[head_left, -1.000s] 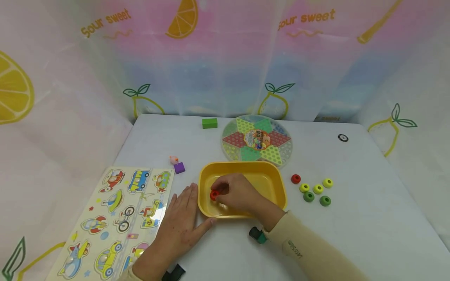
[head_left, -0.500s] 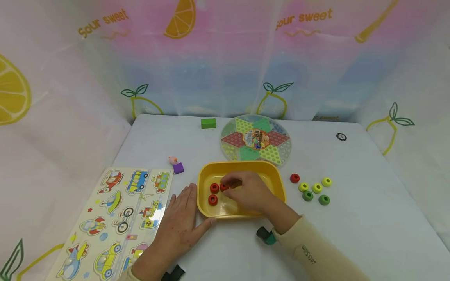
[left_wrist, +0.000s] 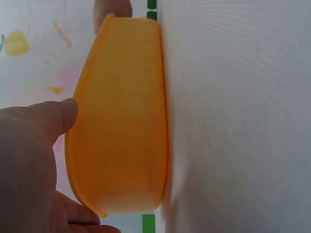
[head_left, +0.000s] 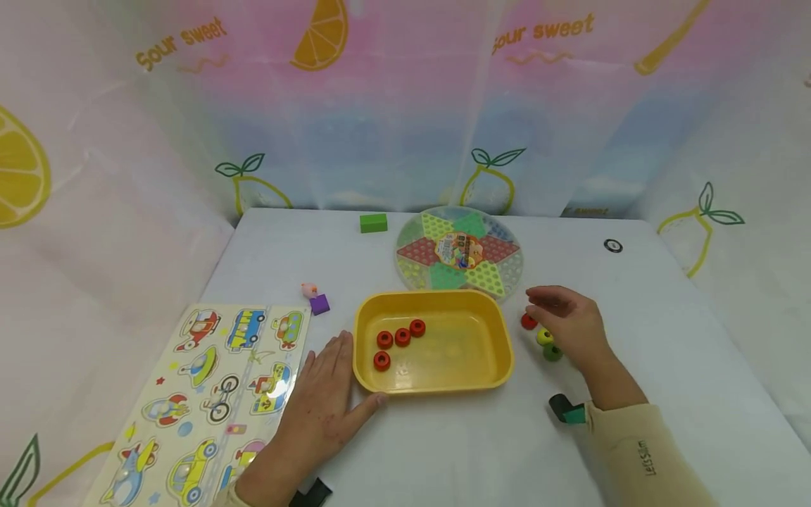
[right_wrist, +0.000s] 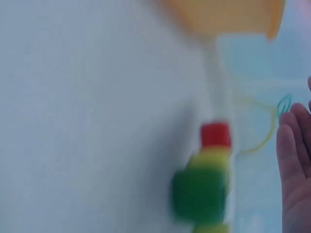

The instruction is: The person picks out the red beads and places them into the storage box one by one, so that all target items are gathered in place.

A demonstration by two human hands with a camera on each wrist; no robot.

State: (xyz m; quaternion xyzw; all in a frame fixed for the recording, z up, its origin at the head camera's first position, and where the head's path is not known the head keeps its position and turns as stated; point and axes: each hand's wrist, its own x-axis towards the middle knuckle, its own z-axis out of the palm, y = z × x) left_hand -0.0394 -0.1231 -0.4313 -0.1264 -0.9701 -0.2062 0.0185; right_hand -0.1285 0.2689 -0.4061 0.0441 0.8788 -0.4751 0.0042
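My left hand lies with straight fingers against the left side of the yellow tray. In the left wrist view, the left thumb touches the tray's rim. Several red beads sit inside the tray's left half. To the right of the tray, my right hand hovers with relaxed fingers over loose beads: a red one, a yellow one and a green one. Other beads there are hidden by the hand. The right wrist view is blurred; its fingers look straight, apart from the beads.
A vehicle picture puzzle board lies at the left. Behind the tray is a round Chinese checkers board. A green block, a purple block beside a small pink figure, and a black-and-white disc lie farther back.
My right hand has let go of a red bead in the tray and moved right, over the loose beads. The left hand stays at the tray's side.
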